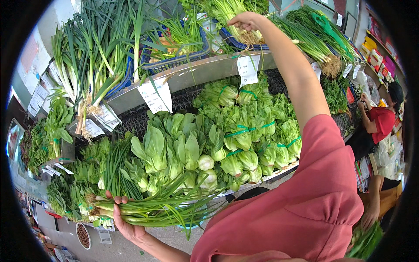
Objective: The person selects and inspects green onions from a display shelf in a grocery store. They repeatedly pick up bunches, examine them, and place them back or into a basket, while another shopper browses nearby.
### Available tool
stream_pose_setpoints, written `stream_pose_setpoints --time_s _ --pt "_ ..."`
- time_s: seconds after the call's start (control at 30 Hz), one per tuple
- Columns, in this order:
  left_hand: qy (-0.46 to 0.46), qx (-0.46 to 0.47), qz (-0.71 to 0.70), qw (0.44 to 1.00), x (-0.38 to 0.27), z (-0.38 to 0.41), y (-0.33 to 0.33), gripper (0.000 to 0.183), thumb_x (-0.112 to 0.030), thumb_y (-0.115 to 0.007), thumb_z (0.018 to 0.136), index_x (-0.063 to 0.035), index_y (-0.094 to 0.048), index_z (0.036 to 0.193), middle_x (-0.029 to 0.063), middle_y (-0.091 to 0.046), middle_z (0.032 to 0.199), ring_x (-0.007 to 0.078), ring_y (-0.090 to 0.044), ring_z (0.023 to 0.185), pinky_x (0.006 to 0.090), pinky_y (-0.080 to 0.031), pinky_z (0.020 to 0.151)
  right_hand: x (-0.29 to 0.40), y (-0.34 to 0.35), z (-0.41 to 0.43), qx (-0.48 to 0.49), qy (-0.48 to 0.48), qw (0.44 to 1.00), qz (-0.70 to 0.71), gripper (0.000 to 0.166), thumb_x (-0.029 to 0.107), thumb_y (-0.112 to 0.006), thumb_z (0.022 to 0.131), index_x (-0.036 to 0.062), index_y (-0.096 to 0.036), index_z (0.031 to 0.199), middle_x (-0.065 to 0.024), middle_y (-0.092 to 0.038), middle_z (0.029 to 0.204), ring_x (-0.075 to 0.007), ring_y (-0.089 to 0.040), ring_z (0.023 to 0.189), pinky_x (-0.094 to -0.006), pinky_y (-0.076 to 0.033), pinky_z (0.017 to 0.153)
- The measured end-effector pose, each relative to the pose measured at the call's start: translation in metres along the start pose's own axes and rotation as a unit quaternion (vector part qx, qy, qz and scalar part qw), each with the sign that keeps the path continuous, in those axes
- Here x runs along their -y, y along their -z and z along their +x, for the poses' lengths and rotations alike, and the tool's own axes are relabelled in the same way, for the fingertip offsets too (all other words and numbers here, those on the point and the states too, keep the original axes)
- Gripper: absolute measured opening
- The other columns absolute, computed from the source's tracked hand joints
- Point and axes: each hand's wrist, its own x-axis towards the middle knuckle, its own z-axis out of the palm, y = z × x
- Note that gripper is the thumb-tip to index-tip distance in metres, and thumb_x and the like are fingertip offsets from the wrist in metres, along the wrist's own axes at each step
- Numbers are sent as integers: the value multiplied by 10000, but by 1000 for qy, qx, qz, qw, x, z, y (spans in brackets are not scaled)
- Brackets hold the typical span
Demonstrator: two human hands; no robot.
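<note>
My left hand (126,214) grips a bunch of green onions (157,209) near its root end, in front of the lower shelf. The long green leaves trail to the right, across the front of the bok choy (180,140). My right hand (245,22) is stretched up to the upper shelf, over the celery (226,11) in a blue basket (226,34). Its fingers are curled near the pale stalks and roots. Whether it holds a stalk or root is not plain.
Leeks (95,49) stand at upper left beside a basket of ginger and greens (176,60). Lettuce heads (242,131) with green ties fill the lower shelf. Paper tags (248,70) hang from the metal shelf edge (209,70). Two other people (381,114) are at right.
</note>
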Motion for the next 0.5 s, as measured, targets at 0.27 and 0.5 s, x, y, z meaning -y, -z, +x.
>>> stream_pose_setpoints --time_s 0.27,0.5 --pt "1 -16 23 1000 5 1 -11 514 -68 -534 879 -75 -323 1348 42 -517 963 176 -495 903 369 -437 882 17 -101 27 112 -113 833 -530 472 403 -750 706 31 -641 975 -125 -628 943 -273 -575 773 -405 -466 709" --pt "-16 -25 31 999 4 -2 -11 511 -74 -530 879 -70 -319 1345 45 -510 950 178 -492 892 384 -442 895 5 -112 63 113 -149 789 -585 702 550 -767 619 141 -602 1166 -121 -490 1308 -274 -557 1076 -395 -461 861"
